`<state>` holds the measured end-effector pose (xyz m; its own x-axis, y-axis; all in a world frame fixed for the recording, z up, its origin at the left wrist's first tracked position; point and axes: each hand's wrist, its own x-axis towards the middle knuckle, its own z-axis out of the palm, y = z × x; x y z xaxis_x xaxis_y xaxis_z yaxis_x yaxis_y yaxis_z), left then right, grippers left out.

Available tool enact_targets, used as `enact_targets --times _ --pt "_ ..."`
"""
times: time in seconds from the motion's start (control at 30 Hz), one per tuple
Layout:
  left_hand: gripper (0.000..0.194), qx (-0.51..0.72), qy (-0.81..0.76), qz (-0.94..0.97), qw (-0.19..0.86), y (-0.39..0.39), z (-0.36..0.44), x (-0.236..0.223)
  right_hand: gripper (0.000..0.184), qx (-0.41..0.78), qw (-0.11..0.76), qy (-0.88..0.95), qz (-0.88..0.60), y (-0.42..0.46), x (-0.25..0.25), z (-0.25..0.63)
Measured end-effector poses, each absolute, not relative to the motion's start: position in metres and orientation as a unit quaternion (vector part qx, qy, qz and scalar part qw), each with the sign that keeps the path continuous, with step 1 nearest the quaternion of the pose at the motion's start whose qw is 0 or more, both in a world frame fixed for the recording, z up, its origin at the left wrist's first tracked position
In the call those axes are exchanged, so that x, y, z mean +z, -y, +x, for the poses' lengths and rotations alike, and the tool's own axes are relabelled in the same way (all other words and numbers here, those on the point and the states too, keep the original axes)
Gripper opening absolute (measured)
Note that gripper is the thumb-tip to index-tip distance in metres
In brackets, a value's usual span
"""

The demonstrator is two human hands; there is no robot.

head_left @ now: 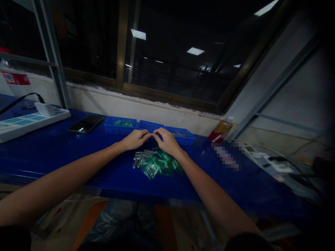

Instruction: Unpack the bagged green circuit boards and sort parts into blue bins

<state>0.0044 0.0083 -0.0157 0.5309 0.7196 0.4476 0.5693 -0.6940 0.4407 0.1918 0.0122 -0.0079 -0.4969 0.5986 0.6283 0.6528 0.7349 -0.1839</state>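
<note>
No words or numbers clear enough to read. Plastic bottle [16, 81], far left: red label [23, 79] with small white square [9, 77] full of dark marks, like code; too small to make out. White power strip [34, 122] near bottle: blue-green patches [22, 122] on top, any print too tiny. Red and tan carton [221, 130], right side by wall: colours show, print too dim. Pinkish strip [225, 156] near carton: covered by blocky blur.

Tabletop [115, 174] finished smooth and glossy in blue, packets [158, 164] made of shiny crinkled plastic, metal-looking pieces [135, 163] polished bright just left of the packets, trays [120, 130] formed of plastic behind the packets, denim trousers [112, 219] seen faded below the packets
</note>
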Motion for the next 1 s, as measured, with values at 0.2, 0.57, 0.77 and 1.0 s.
enact_targets --times 0.2,0.57,0.77,1.0 --pt "0.045 0.136 -0.265 0.954 -0.029 -0.005 0.001 -0.017 0.019 -0.084 0.397 0.792 -0.455 -0.037 -0.011 0.218" --pt "0.032 0.116 -0.469 0.875 -0.001 -0.013 -0.009 -0.013 0.022 -0.095 0.347 0.762 -0.538 -0.049 -0.024 0.222" --pt "0.022 0.126 -0.519 0.846 0.001 -0.020 -0.011 -0.021 0.025 -0.120 0.337 0.751 -0.554 -0.041 -0.024 0.218" --pt "0.028 0.222 -0.486 0.844 0.032 -0.013 -0.002 -0.016 0.028 -0.114 0.315 0.823 -0.458 -0.010 -0.015 0.189"
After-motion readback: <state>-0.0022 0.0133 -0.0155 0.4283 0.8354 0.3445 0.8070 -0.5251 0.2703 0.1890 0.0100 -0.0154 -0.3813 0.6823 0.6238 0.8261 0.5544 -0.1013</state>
